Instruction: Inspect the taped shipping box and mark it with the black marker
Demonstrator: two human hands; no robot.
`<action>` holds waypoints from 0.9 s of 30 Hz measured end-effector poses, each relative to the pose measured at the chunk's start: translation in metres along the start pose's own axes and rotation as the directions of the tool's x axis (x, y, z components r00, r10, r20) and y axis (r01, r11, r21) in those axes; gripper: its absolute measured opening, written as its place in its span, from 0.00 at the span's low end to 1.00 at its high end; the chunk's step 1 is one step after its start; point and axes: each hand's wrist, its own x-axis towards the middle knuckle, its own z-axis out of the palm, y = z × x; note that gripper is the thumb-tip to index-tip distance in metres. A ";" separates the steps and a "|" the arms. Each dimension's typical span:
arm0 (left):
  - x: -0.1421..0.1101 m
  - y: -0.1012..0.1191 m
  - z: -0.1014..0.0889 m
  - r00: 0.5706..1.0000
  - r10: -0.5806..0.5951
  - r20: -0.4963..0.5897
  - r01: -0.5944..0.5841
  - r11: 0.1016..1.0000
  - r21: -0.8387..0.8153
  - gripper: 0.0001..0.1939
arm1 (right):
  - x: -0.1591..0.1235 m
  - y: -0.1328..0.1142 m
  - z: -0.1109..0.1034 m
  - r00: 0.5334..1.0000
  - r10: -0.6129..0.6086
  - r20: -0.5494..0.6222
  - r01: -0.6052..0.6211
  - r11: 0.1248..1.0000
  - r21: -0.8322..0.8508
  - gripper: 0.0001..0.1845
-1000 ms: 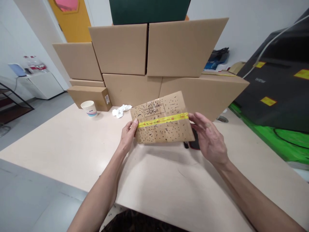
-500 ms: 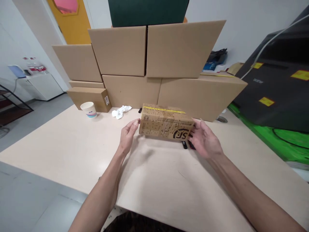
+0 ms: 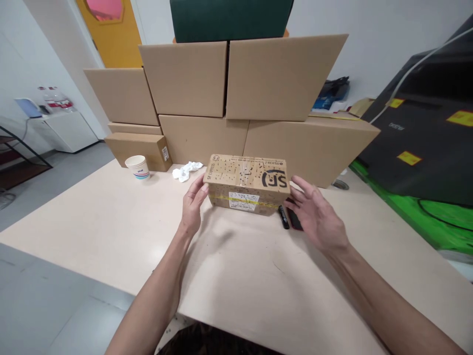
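A brown cardboard box (image 3: 248, 173) with black SF Express print lies between my hands, its SF-marked side facing up. On its front side are a white label and a strip of yellow tape. My left hand (image 3: 192, 204) presses thumb and fingers to the box's left end. At the right end, the fingers of my right hand (image 3: 320, 214) are extended against the box, bracing it from that side. Just below that corner lies a black marker-like stick (image 3: 284, 218). A dark flat object with a red edge (image 3: 294, 220) is partly hidden by my right hand.
Large plain cardboard boxes (image 3: 203, 138) are stacked along the table's back, with a dark green box (image 3: 231, 19) on top. A paper cup (image 3: 137, 167) and crumpled tissue (image 3: 187, 171) stand left of my hands. A big black case (image 3: 417, 123) leans at right.
The box has turned about its long axis: the SF side now faces up and the labelled, taped side faces me. My hands have stayed at its ends.
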 end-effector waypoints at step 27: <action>-0.002 -0.001 -0.001 0.959 -0.066 0.275 0.098 0.990 -0.106 0.44 | 0.024 -0.004 0.032 0.988 -0.029 -0.154 0.029 1.000 -0.004 0.14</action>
